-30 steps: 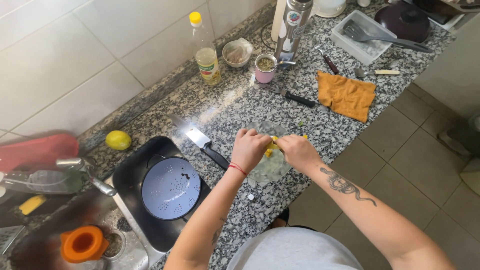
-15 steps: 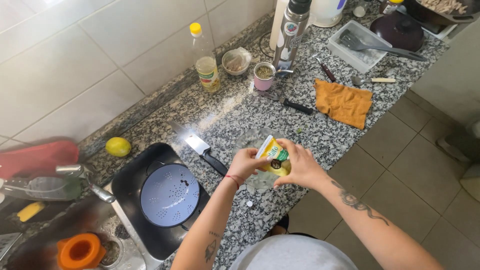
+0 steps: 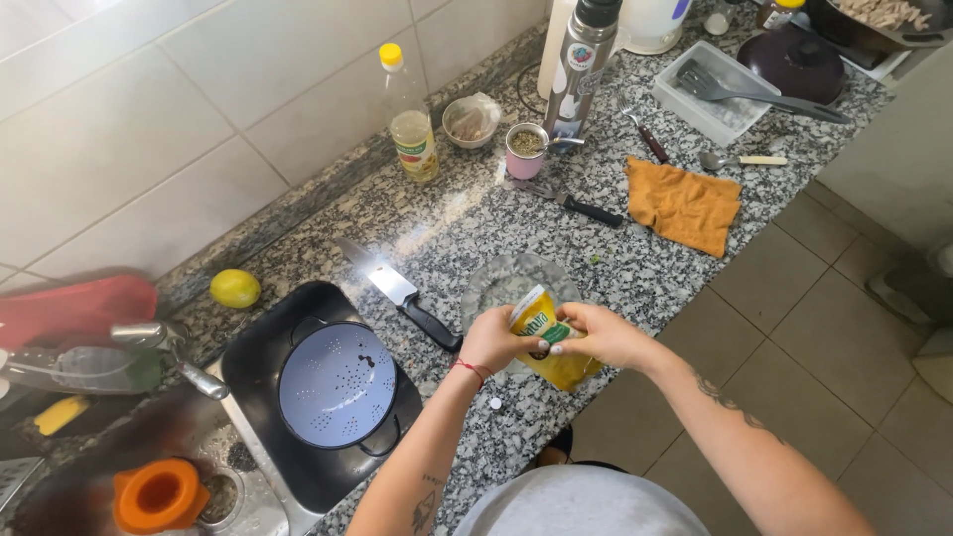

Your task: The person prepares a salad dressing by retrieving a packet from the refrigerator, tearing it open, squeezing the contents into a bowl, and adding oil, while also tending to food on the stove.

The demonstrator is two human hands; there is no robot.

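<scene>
The left hand (image 3: pixel 493 340) and the right hand (image 3: pixel 596 335) are both closed around a yellow pouch (image 3: pixel 547 335) with a green patch on its face, holding it tilted in the air just above the near edge of a clear glass plate (image 3: pixel 501 275) that lies on the speckled granite surface (image 3: pixel 635 268). The left hand pinches the pouch near its upper end, at what looks like a dark spout, while the right hand wraps the body from the side. To handle the pouch well here, I judge that the right hand should support the body without squeezing while the left hand works the upper end, and that the opening should stay over the plate so any spill lands there. A small white cap-like object (image 3: pixel 494 403) lies on the surface just below the left wrist. Left of the plate lies a black-handled knife (image 3: pixel 399 294), blade pointing away, close enough to mind. Beyond it a pale blue colander (image 3: pixel 336 383) sits in a black pan (image 3: pixel 260 355), and an orange cloth (image 3: pixel 684 203) lies well apart to the right.
</scene>
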